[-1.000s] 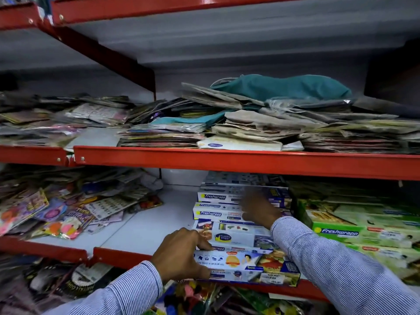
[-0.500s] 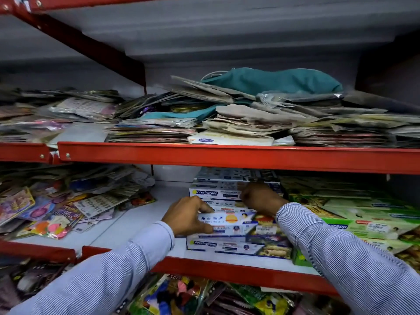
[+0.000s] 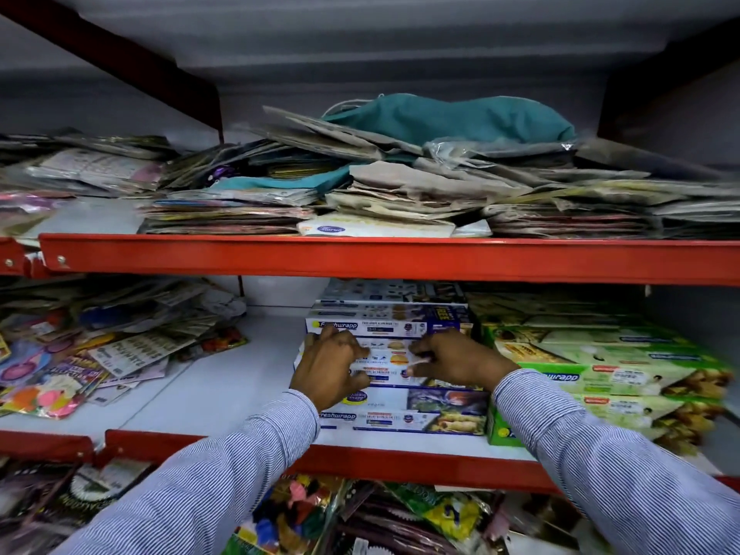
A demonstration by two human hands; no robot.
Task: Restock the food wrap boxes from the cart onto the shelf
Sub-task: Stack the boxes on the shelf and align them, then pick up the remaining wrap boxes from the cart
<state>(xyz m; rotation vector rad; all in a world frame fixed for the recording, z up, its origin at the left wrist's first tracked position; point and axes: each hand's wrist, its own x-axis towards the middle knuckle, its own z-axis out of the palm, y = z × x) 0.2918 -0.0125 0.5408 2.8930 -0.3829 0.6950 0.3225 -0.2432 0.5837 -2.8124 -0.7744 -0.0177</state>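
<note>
Both hands (image 3: pixel 394 364) flat on foil box (image 3: pixel 386 364).

We face a metal rack with red front rails (image 3: pixel 392 260) and white shelf boards (image 3: pixel 224 378). A dark red diagonal brace (image 3: pixel 120 62) runs down from the upper left to the back wall, and the grey underside of a higher shelf (image 3: pixel 380 30) spans the top. The back panel (image 3: pixel 280 290) looks pale, white or light grey; we cannot tell which in the shadow. Light falls from the front and leaves the deep corners dim. At the far right a dark upright (image 3: pixel 672 94) closes the bay.
</note>
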